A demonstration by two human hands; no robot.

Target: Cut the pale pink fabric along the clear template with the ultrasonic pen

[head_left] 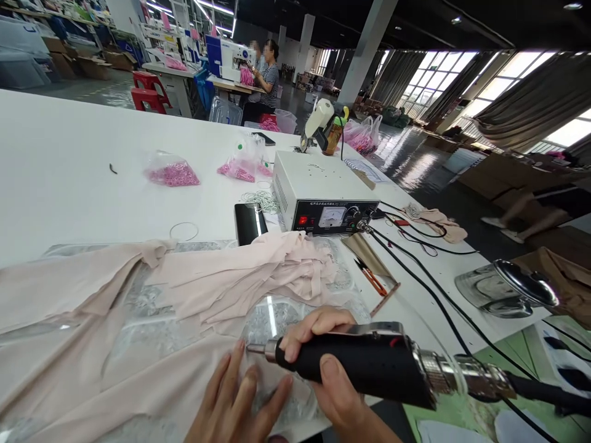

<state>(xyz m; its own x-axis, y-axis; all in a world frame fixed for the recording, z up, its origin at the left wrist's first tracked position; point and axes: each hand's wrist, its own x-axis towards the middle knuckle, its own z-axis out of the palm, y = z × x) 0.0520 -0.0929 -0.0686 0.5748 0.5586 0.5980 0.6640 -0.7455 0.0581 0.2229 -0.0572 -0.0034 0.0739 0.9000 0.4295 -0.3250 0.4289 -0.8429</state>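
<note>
My right hand (330,369) is wrapped round a black handheld ultrasonic tool (360,363), held nearly level. Its thin metal tip points left, close to the fingertips of my left hand (240,394). That hand lies with fingers spread on pale pink fabric (207,351) over a clear plastic sheet (268,317). Whether the tip touches the fabric I cannot tell. Beyond my hands, a pile of pale pink fabric pieces (277,264) is heaped up. A thick cable runs from the tool's back end off to the right.
Behind the fabric stand a white control box (323,184) with a dial and a black phone (249,223). Orange thread snips (372,278) lie to the right, near black cables (420,267) and a lidded clear jar (503,289). Bags of pink bits (173,172) rest farther back. People sit at a sewing machine beyond.
</note>
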